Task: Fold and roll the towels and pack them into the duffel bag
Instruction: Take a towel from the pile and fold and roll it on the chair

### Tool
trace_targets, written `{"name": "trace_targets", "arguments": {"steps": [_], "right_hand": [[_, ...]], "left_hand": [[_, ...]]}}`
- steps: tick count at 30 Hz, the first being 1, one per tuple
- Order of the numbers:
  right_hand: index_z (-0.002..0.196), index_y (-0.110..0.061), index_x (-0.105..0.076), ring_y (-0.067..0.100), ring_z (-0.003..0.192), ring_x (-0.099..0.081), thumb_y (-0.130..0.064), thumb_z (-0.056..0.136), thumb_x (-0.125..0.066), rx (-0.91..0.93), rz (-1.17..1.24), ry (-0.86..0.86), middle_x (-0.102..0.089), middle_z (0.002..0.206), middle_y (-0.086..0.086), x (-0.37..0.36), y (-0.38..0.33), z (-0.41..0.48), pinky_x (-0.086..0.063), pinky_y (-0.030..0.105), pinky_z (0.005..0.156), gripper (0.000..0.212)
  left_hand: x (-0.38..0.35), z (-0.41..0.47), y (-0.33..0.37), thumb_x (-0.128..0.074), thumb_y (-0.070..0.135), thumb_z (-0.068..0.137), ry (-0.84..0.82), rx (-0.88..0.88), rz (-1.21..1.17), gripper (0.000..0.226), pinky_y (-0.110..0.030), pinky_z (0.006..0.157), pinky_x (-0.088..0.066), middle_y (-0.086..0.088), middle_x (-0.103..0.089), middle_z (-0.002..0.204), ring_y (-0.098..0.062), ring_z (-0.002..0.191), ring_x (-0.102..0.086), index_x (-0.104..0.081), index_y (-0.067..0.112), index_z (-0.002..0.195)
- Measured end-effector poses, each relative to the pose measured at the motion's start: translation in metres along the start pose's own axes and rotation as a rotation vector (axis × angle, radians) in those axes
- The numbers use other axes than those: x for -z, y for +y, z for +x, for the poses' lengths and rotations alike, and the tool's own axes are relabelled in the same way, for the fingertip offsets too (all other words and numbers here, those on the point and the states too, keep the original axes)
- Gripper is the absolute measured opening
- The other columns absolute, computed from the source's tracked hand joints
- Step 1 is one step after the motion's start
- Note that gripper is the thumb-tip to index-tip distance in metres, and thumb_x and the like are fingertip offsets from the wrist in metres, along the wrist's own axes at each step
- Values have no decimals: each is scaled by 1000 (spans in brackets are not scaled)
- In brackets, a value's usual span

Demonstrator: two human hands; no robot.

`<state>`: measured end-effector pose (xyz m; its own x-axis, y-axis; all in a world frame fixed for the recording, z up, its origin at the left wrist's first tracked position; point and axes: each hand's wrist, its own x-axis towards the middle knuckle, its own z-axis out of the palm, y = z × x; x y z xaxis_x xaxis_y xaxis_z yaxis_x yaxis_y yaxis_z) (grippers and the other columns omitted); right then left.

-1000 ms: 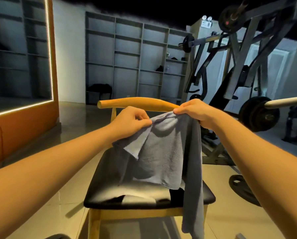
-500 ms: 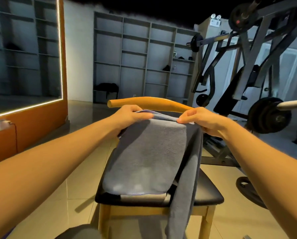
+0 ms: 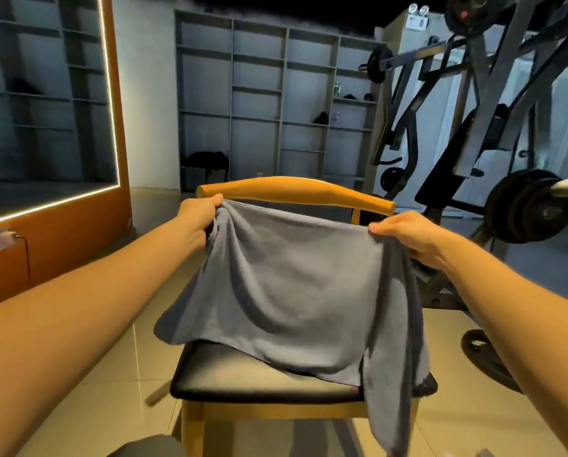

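Fold step: left hand (image 3: 199,218) and right hand (image 3: 407,233) fingers pinch towel (image 3: 289,285) top corners over chair (image 3: 295,192); next likely lay flat, halve.

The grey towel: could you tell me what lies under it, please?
Under the grey cloth towel, the black padded chair seat shows in front; its middle and rear are covered.

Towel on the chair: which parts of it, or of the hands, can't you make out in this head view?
Head view:
- towel: its hanging right end is cut off by the bottom edge.
- left hand: fingertips hidden in the bunched corner.
- right hand: fingers hidden behind the towel's top edge.
- dark shape: cut off at the bottom edge, unidentifiable.
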<state>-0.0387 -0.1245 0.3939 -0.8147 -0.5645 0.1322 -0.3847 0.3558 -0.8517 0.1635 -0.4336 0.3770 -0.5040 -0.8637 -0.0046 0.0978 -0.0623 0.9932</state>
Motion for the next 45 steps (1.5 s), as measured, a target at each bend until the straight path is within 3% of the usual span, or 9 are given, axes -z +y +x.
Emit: {"name": "trace_targets", "arguments": {"steps": [4,7,10,12,18,26,33,39,45], "right_hand": [[93,13,-66,21,73,-50,-26,96,-64,314,65,375,-58,80,13,-18,-38,28,-42,35,69,39],[77,8,-63,12,63,-44,-32,94,-67,489,-103,163,-52,67,9,-48,-47,17,-38,32,60,44],[75,-3,-76,11,69,-56,-21,87,-76,354,-323,-313,-70,76,18,-75,-7,10,-50,34,71,21],[77,-6,-79,14,72,-62,-18,88,-76,254,-360,-397,-75,82,17,-81,25,8,-53,33,75,17],[100,-2,-76,24,85,-73,-7,97,-62,101,-321,-177,-76,93,12,-55,103,0,-61,29,75,15],[122,-7,-70,24,115,-61,0,97,-50,1,-328,-74,-68,123,8,-52,171,15,-49,35,97,32],[113,1,-70,21,85,-57,-29,91,-73,-210,-273,-216,-65,102,17,-73,159,48,-49,35,77,37],[71,-9,-69,18,77,-56,-20,88,-76,-72,-203,-208,-63,76,6,-50,122,48,-46,28,69,22],[73,-19,-61,16,68,-54,-21,94,-66,249,129,429,-57,69,2,-13,69,36,-47,32,64,21]], "left_hand": [[-31,-6,7,-64,30,96,92,-266,-14,28,-39,82,-57,-14,-71,91,-26,82,-66,-69,3,92],[-50,-23,-8,-63,34,97,85,-449,116,28,-32,67,-46,-6,-57,73,-18,69,-52,-63,16,76],[-57,-32,-45,-64,36,96,55,-396,335,44,-35,66,-46,6,-56,58,-20,64,-51,-62,18,55],[-58,-32,-69,-66,35,95,13,-243,425,29,-39,79,-54,-3,-71,78,-27,80,-64,-76,14,77],[-64,-44,-123,-68,0,91,-120,26,277,7,-26,59,-50,-12,-65,81,-24,76,-61,-73,1,96],[-75,-74,-156,-70,-2,88,-53,101,168,38,-30,56,-60,-12,-66,109,-27,93,-69,-58,17,119],[-54,-88,-173,-76,18,86,-191,-105,811,23,-36,59,-46,-7,-61,62,-18,59,-55,-66,10,67],[-47,-87,-150,-63,10,91,-40,-95,395,18,-37,69,-46,-25,-61,82,-24,74,-52,-69,-7,91],[-60,-92,-78,-61,23,101,52,-210,-56,16,-19,66,-52,5,-65,84,-9,76,-60,-68,27,87]]}}
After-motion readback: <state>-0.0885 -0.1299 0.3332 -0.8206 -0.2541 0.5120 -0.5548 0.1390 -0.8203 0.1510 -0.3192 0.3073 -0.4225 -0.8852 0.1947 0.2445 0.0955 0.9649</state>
